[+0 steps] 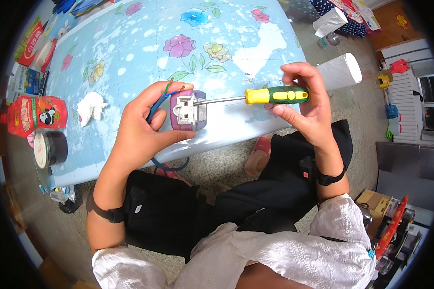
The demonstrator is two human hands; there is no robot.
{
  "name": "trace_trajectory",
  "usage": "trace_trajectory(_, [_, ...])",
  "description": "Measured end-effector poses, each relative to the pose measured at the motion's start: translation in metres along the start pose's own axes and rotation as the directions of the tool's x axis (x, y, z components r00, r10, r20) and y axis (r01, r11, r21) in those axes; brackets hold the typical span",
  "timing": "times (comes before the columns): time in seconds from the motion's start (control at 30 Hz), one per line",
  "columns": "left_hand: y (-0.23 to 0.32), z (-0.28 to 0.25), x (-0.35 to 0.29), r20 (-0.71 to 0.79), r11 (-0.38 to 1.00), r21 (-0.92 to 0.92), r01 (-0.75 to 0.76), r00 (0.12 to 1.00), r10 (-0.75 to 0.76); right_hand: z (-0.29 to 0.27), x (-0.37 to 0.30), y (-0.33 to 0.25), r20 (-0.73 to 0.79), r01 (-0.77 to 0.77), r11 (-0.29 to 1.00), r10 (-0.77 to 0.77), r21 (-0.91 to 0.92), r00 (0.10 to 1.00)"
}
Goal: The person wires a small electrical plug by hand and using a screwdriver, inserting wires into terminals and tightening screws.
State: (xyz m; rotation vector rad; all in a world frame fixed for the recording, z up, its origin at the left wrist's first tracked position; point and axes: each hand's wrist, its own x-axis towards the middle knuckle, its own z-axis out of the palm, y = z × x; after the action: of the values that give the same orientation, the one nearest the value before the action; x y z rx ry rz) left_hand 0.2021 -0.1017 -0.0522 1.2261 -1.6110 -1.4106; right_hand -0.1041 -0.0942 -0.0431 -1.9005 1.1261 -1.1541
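Observation:
My left hand [134, 130] grips a small purple-and-white electrical fitting [186, 113] between thumb and fingers, just above the table's near edge. A blue cable [155, 106] passes through the same hand; its green and blue wires end in bare copper beside the fitting's top, and a loop hangs below. In my right hand [316, 115] is a screwdriver [280, 95] with a green and yellow handle, held almost level between thumb and fingertips. Its metal shaft points left and its tip meets the fitting's white insert. Whether it sits in a screw or slot, I cannot tell.
A flowered light-blue cloth covers the table [144, 29]. Along its left side are a crumpled tissue [91, 108], a red pouch [38, 115] and a dark round tub [50, 148]. A white paper roll [340, 71] lies at the right edge, near my right hand.

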Motion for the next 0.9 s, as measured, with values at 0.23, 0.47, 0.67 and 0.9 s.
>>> trace_trajectory(0.23, [-0.004, -0.002, 0.001, -0.018, 1.000, -0.014, 0.005, 1.000, -0.005, -0.006, -0.004, -0.003, 0.118, -0.162, 0.984, 0.171, -0.076, 0.978])
trace_trajectory(0.47, [0.000, 0.000, -0.001, 0.028, 0.999, -0.037, -0.004, 1.000, 0.005, -0.008, -0.008, -0.005, 0.004, -0.137, 0.989, 0.137, -0.056, 0.991])
trace_trajectory(0.67, [-0.002, -0.001, 0.000, 0.017, 1.000, 0.021, -0.019, 1.000, 0.019, 0.001, -0.005, -0.001, -0.057, 0.008, 0.992, -0.001, 0.128, 0.998])
trace_trajectory(0.9, [-0.002, -0.002, -0.001, 0.022, 0.998, 0.060, -0.033, 0.999, 0.031, -0.014, -0.007, -0.002, 0.057, -0.153, 0.986, 0.150, 0.059, 0.987])
